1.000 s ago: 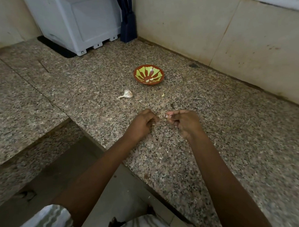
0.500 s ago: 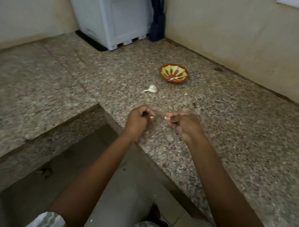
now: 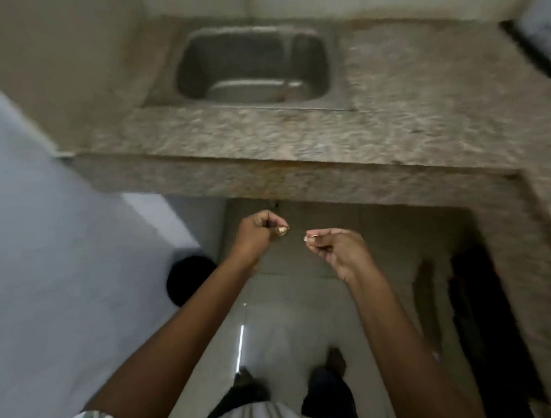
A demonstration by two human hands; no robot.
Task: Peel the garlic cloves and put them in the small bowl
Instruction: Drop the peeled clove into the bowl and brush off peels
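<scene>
The garlic clove (image 3: 282, 230) is in the middle of the frame, pinched by the curled fingers of your left hand (image 3: 256, 238). It looks pale and shiny, but the picture is blurry, so I cannot tell if all the skin is off. Just to its right, a little apart, your right hand (image 3: 339, 253) pinches a scrap (image 3: 310, 238), most likely a piece of skin. Both hands hang over the floor (image 3: 303, 302), below the front edge of the desk (image 3: 296, 138). The sink (image 3: 252, 67) is set into the desk in the upper middle of the frame. The small bowl is not in the picture.

I think you are in the peeling step. To do it well, hold the clove firmly but do not squash it. Pull the skin off from one end in long strips. Put the scrap where it belongs. Look all round the clove for thin skin left on it. Then find the bowl and put the clove in.
</scene>
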